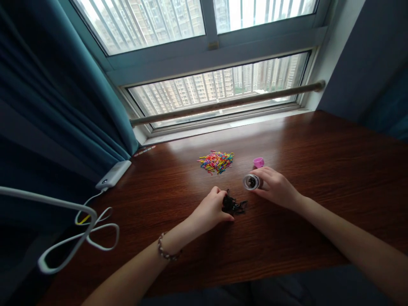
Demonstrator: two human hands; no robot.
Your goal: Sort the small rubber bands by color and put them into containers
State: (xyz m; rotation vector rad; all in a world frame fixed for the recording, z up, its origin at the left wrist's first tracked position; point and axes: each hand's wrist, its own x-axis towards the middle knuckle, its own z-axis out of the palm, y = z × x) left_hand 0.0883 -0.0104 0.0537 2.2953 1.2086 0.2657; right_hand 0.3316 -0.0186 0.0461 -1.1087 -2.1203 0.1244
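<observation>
My left hand (214, 207) curls around a small pile of black elastic hair bands (235, 205), its thumb and fingers at either side of them. Part of that pile spills to the right of my fingers onto the table. My right hand (277, 185) grips a small clear jar (246, 182), tilted so its mouth faces me and to the left. Some black bands show inside the jar. Just behind it sits a pink cap (258, 162). A heap of multicoloured small elastic bands (216, 162) lies farther back, apart from both hands.
The brown wooden table (296, 242) runs back to a window with a horizontal rail (229, 104). At the left lie a white power strip (114, 174) and its looped white cable (117, 238). A blue curtain (105, 110) hangs beside them.
</observation>
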